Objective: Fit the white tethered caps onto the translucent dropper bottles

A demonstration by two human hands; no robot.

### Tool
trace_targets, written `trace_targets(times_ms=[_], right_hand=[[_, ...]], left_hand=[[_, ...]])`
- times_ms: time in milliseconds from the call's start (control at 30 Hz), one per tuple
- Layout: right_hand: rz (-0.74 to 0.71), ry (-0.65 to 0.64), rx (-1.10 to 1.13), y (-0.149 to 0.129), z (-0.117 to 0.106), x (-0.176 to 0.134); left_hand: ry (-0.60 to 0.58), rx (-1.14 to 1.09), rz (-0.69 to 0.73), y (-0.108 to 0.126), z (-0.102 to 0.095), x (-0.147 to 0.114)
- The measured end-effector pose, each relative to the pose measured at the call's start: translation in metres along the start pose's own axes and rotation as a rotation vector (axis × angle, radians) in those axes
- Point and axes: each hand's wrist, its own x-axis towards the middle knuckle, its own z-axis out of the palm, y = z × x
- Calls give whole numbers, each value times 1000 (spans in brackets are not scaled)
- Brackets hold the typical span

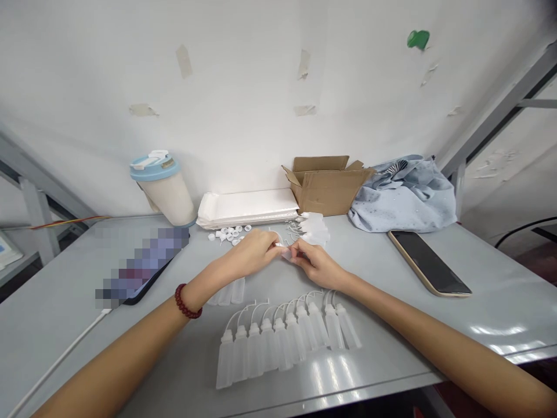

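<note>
Above the middle of the table, my left hand point(256, 252) and my right hand point(319, 264) meet at a small translucent plastic bottle point(286, 253). The fingers of both are pinched closed on it, left at the top end and right on the body; they hide much of it. Nearer me lies a row of several similar bottles point(279, 342), with thin curved strips at their white caps. A few more bottles point(237, 290) lie partly behind my left forearm. Loose white caps point(235, 232) are scattered beyond my left hand, and a heap of bottles point(315, 227) lies beyond my right.
Along the wall stand a cup with a blue lid point(167, 188), a stack of white packets point(250, 206), an open cardboard box point(328, 188) and a bunched light-blue cloth point(407, 197). A phone point(429, 262) lies right; another device point(152, 264) with a cable point(61, 360) lies left.
</note>
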Motion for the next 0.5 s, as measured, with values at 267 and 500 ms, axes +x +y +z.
trace_targets(times_ms=[267,500], right_hand=[[5,1,-5,1,0,0],[35,14,-3,-4,-2,-3]], left_hand=[[28,-99,95,-2,-1,0],[43,-63,-49,3,-1,-2]])
